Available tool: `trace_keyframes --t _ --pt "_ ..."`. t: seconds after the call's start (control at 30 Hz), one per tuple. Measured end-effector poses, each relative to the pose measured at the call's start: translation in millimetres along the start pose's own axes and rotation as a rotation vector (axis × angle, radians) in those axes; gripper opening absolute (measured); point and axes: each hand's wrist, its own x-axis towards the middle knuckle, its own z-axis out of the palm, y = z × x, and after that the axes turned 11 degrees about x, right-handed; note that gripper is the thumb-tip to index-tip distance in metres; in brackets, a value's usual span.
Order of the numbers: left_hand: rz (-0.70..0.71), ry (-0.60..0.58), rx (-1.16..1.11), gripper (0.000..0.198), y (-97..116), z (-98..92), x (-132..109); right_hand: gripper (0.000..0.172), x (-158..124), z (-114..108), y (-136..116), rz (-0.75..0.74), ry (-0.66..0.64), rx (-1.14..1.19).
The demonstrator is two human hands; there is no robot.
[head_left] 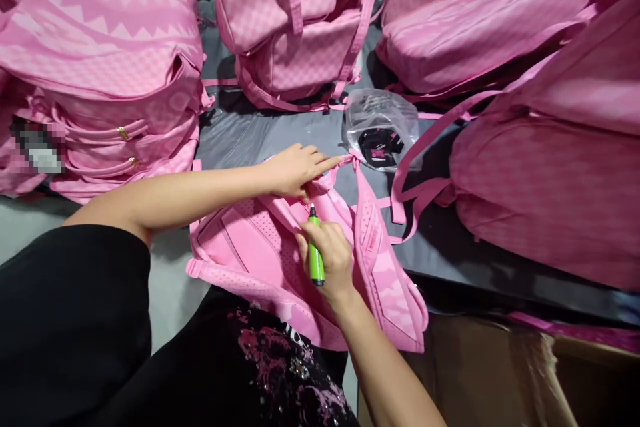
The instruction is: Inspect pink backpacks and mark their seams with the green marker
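A pink backpack [250, 227] lies at the table's front edge against my body, its mesh-padded back and shoulder straps facing up. My left hand [295, 170] grips it near the top edge, with the index finger reaching along toward the strap knot; its thumb is partly hidden. In my right hand [330, 250] is a bright green marker [315, 253], pale tip uncapped and pointing away from me, just below my left hand. Whether the tip touches the fabric I cannot tell. Beyond the bag sits a clear plastic bag [383, 123] holding black tags with pink print.
Several stuffed pink backpacks stand around the dark-covered table [240, 137]: a large one [110, 47] at left, a checkered one [280, 7] behind, others [550, 167] at right. Loose straps [425, 147] trail beside the plastic bag. An open cardboard box [475, 367] is below the table edge.
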Motion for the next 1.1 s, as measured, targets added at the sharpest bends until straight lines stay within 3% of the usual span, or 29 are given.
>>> trace_keyframes --t 0.23,0.43,0.53,0.6,0.7,0.77,0.83,1.0,1.1 --pt "-0.028 -0.006 0.185 0.123 19 -5.2 -14 0.038 -6 -7 30 -0.023 0.115 0.219" --pt "-0.073 -0.027 0.152 0.112 22 0.0 -4 0.041 -9 -13 33 0.225 0.13 0.32" --pt "-0.082 0.002 0.156 0.105 22 -0.7 -4 0.046 -6 -14 34 0.278 0.186 0.347" --pt "-0.094 0.014 0.145 0.1 23 -1.0 -6 0.04 -1 -19 35 0.322 0.206 0.314" --pt "-0.097 0.02 0.119 0.091 23 0.4 -6 0.026 12 -35 33 0.372 0.063 0.148" --pt "-0.096 0.025 0.104 0.087 22 2.3 -6 0.027 21 -47 30 0.323 -0.095 0.115" --pt "-0.092 0.044 0.098 0.093 22 4.4 -5 0.029 27 -54 28 0.265 -0.136 0.122" --pt "-0.025 0.063 0.108 0.111 24 8.4 -2 0.035 25 -49 32 0.249 0.183 0.001" --pt "-0.067 0.049 0.086 0.108 27 11.6 2 0.033 23 -44 35 0.303 0.174 0.017"
